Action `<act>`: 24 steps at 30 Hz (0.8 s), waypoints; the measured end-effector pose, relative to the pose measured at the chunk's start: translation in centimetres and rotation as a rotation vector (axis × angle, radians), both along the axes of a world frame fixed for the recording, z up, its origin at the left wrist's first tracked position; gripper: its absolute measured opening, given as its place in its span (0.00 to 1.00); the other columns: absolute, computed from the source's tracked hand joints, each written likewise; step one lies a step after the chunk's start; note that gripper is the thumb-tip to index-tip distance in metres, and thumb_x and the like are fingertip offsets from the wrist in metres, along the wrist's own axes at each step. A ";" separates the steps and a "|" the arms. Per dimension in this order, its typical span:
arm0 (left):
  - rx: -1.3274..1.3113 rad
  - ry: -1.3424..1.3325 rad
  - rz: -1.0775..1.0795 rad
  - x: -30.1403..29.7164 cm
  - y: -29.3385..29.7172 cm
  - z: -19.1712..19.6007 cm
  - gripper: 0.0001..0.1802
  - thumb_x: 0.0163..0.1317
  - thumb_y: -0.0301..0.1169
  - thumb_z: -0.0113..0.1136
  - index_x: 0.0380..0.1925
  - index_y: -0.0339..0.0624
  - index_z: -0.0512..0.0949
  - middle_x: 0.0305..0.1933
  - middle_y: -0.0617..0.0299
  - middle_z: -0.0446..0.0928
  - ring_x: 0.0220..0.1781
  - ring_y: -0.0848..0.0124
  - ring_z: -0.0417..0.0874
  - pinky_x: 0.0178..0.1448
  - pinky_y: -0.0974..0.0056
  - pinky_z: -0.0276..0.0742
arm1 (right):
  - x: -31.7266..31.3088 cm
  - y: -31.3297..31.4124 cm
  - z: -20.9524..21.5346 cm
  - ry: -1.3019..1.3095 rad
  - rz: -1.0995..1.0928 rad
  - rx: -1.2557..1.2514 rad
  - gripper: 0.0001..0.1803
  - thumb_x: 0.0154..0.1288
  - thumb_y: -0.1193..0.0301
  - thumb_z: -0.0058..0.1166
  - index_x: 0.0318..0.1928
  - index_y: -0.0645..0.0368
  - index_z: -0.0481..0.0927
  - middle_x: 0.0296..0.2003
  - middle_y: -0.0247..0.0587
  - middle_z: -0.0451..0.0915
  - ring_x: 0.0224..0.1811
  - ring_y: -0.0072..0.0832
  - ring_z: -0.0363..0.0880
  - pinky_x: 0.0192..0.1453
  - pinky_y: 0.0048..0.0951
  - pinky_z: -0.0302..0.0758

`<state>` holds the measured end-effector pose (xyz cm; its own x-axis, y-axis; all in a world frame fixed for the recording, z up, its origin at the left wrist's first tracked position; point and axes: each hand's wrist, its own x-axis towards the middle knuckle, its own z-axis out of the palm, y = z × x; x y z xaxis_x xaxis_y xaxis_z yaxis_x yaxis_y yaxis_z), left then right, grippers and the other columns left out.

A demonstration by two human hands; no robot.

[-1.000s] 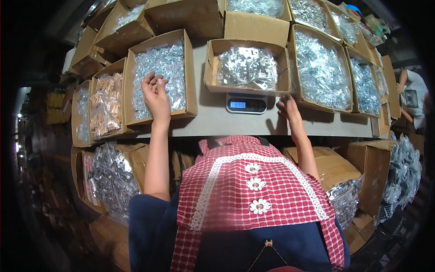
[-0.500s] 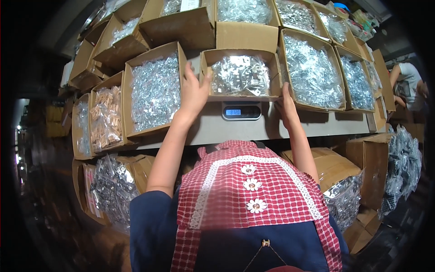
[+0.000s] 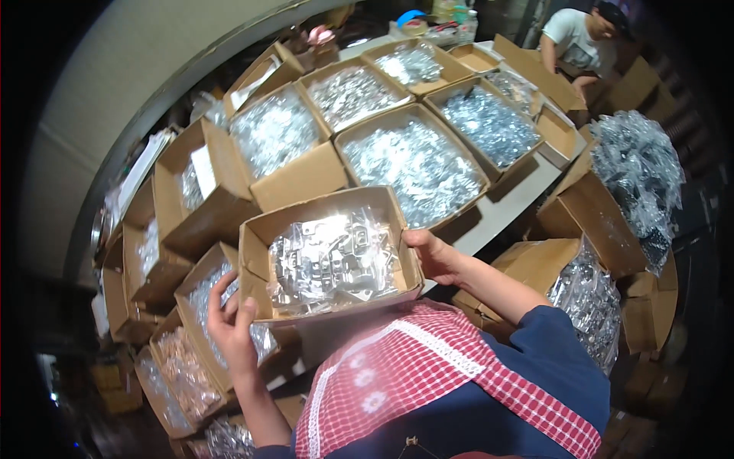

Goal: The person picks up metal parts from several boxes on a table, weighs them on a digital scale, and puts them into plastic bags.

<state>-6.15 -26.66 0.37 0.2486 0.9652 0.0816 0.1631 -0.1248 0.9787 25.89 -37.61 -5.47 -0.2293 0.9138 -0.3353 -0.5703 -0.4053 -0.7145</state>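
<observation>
Between both hands I hold a cardboard box in front of my checked apron. Inside it lie clear plastic bags of shiny metal parts. My left hand grips the box's left side near its front corner, thumb toward the rim. At the right side my right hand is closed on the wall, thumb along the edge. The fingers under and behind the box are partly hidden. The scale seen earlier does not show; the box covers part of the table.
Beyond it stand several open boxes, including a large one of bagged metal pieces. Copper-coloured parts fill a box at lower left. At right, bagged parts bulge over a carton. Another person sits at the far right.
The box has come up off the scale and closer to my body, held by both hands. My view has turned, so the table now slants across it.
</observation>
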 end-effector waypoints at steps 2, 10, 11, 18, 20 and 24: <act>-0.009 -0.233 -0.019 1.9 1.1 1.2 0.24 0.62 0.29 0.53 0.58 0.34 0.66 0.48 0.46 0.79 0.46 0.65 0.82 0.54 0.65 0.76 | 1.9 -0.2 1.3 0.007 -0.091 0.048 0.50 0.49 0.43 0.60 0.66 0.59 0.60 0.59 0.49 0.70 0.62 0.38 0.69 0.63 0.40 0.69; 0.011 -0.150 0.243 0.6 7.2 -7.5 0.30 0.67 0.32 0.53 0.64 0.32 0.55 0.67 0.41 0.60 0.63 0.51 0.71 0.65 0.55 0.69 | 15.3 3.5 6.0 -0.020 -0.652 0.179 0.38 0.53 0.50 0.54 0.60 0.60 0.67 0.50 0.46 0.76 0.49 0.37 0.78 0.54 0.45 0.77; 0.062 0.024 0.299 -0.8 7.7 -9.6 0.31 0.66 0.32 0.53 0.65 0.31 0.54 0.68 0.40 0.58 0.65 0.49 0.67 0.67 0.54 0.65 | 18.2 4.4 6.1 -0.067 -0.681 0.172 0.38 0.53 0.48 0.55 0.59 0.60 0.68 0.50 0.46 0.76 0.49 0.37 0.78 0.53 0.46 0.77; -0.145 0.831 0.491 -6.2 2.9 -18.0 0.36 0.59 0.32 0.61 0.62 0.25 0.58 0.65 0.36 0.61 0.67 0.45 0.62 0.72 0.52 0.54 | 38.7 12.2 5.9 -0.454 -1.144 0.012 0.37 0.44 0.52 0.66 0.53 0.58 0.72 0.43 0.42 0.76 0.43 0.33 0.77 0.40 0.39 0.79; -0.115 0.801 0.473 -4.5 1.9 -17.5 0.35 0.58 0.31 0.62 0.61 0.25 0.59 0.63 0.37 0.63 0.65 0.46 0.64 0.71 0.53 0.56 | 45.6 14.1 4.6 -0.633 -1.207 0.004 0.36 0.43 0.53 0.68 0.52 0.57 0.72 0.41 0.40 0.76 0.41 0.32 0.77 0.37 0.40 0.78; -0.023 0.928 0.517 -3.6 1.6 -17.3 0.36 0.53 0.27 0.64 0.60 0.25 0.61 0.59 0.38 0.66 0.62 0.46 0.68 0.68 0.54 0.61 | 58.1 18.7 0.2 -1.075 -1.469 0.105 0.34 0.40 0.48 0.70 0.41 0.62 0.79 0.35 0.41 0.78 0.34 0.27 0.77 0.36 0.31 0.74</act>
